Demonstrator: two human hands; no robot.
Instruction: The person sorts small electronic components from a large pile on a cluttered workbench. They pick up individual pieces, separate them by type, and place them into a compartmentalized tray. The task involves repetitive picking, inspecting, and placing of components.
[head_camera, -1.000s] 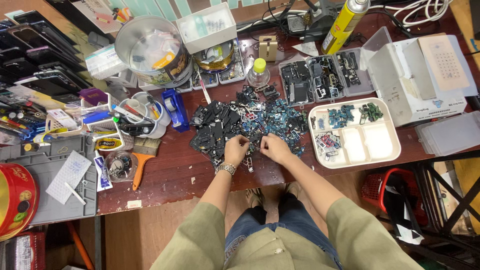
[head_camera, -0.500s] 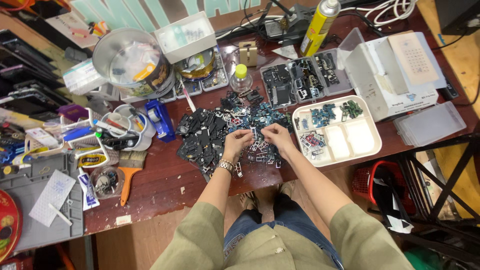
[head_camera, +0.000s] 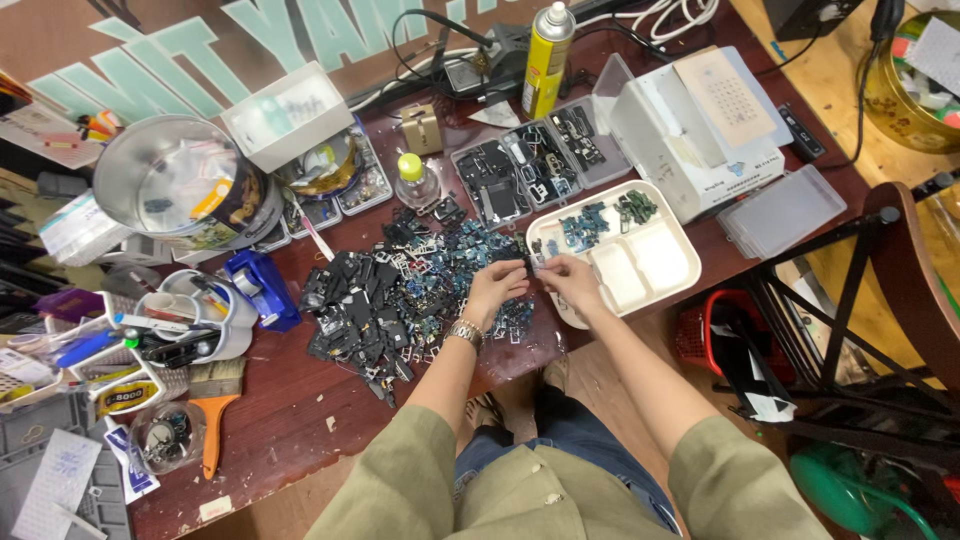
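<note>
Both hands pinch one tiny part: left hand (head_camera: 495, 285) and right hand (head_camera: 568, 278) meet over the parts pile (head_camera: 400, 295) beside the white tray (head_camera: 672, 262) (a slip could lose it among the scraps)

This is a small electronics repair workshop. A dark red worktop (head_camera: 300, 420) is crowded with a heap of tiny circuit boards and phone parts (head_camera: 400, 295) at the middle of the frame, compartment boxes of sorted components (head_camera: 530, 170) above it, and a white divided tray (head_camera: 650, 255) to the right. A yellow spray can (head_camera: 548, 60) and cables (head_camera: 650, 15) lie along the top edge; glue tubes and hand tools (head_camera: 150, 350) fill the left.
</note>
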